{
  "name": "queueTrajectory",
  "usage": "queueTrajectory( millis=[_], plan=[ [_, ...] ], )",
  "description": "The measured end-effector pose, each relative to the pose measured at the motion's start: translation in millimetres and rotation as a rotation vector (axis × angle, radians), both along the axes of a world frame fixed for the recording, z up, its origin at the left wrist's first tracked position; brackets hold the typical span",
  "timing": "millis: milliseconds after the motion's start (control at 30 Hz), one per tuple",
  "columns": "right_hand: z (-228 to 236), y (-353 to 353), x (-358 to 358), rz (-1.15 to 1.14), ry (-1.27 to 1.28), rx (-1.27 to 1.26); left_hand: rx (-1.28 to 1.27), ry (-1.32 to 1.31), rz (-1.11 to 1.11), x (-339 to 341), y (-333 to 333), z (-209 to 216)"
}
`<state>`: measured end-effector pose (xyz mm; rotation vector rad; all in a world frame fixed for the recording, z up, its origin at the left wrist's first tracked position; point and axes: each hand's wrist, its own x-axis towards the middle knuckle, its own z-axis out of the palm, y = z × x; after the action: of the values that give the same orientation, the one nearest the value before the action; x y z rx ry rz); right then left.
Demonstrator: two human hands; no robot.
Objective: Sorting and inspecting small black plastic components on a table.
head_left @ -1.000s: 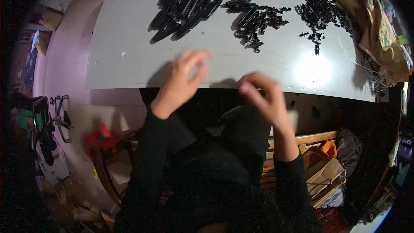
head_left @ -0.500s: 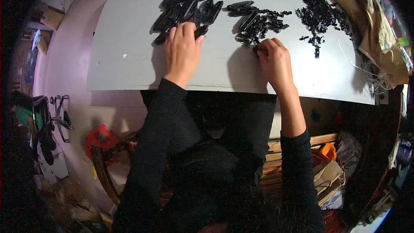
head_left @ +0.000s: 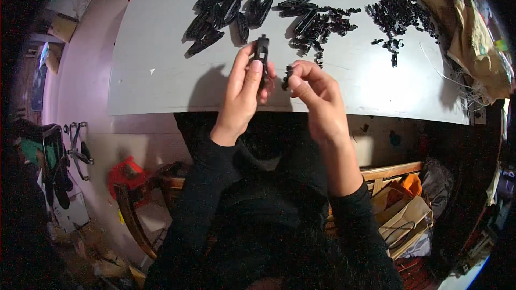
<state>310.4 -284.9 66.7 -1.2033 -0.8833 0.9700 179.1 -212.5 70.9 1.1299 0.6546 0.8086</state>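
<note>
My left hand (head_left: 244,87) is closed around a long black plastic part (head_left: 262,48), raised above the table's near side with its narrow end pointing away from me. Between thumb and fingers of my right hand (head_left: 321,94) is a small black plastic piece (head_left: 287,79), just to the right of that part and apart from it. Beyond my left hand lies a pile of long black plastic parts (head_left: 217,11). To its right is a heap of smaller black pieces (head_left: 320,27), with a few long parts at its left edge.
The white table (head_left: 161,88) has a third, larger spread of small black pieces (head_left: 398,11) at the far right. Crumpled brown paper (head_left: 473,43) and thin loose strands (head_left: 462,86) line the right edge. A wooden bench (head_left: 395,171) and a red plastic object (head_left: 129,180) are below.
My left hand has picked a long black part from the pile and brought it back toward me. My right hand has moved left from the small-piece heap, carrying a small piece.
</note>
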Motion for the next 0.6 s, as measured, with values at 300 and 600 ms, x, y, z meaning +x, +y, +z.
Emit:
queueTrajectory(
  millis=[300, 600],
  plan=[
    [8, -1, -21, -0.039, 0.408, -0.043, 0.245, 0.096, -0.162, 1, -16, 4],
    [3, -8, -10, 0.000, 0.138, -0.097, 0.303, 0.179, -0.175, -5, -23, -11]
  ],
)
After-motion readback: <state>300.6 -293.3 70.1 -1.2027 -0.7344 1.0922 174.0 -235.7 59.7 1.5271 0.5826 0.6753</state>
